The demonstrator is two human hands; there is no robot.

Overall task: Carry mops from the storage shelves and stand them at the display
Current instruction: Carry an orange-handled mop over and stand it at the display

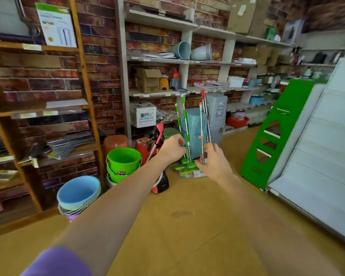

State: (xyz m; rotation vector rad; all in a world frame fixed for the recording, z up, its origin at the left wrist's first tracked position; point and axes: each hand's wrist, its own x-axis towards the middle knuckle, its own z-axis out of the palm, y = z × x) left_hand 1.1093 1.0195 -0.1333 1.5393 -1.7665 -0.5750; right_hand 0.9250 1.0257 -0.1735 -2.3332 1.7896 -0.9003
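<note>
Left hand (172,147) grips green mops (184,124); right hand (213,158) grips orange mops (202,124); green buckets (124,162) left.

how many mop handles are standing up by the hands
4. Two green-trimmed mops stand at the left hand, and two orange-trimmed mops at the right hand, all in front of the grey-blue cabinets. The hands may hide more.

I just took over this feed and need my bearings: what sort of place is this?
Most likely a household-goods shop or its stockroom. Wall shelves carry boxes and plastic ware, stacked plastic buckets stand on the floor, and the left hand and right hand hold green-handled mops and orange-handled mops upright.
</note>
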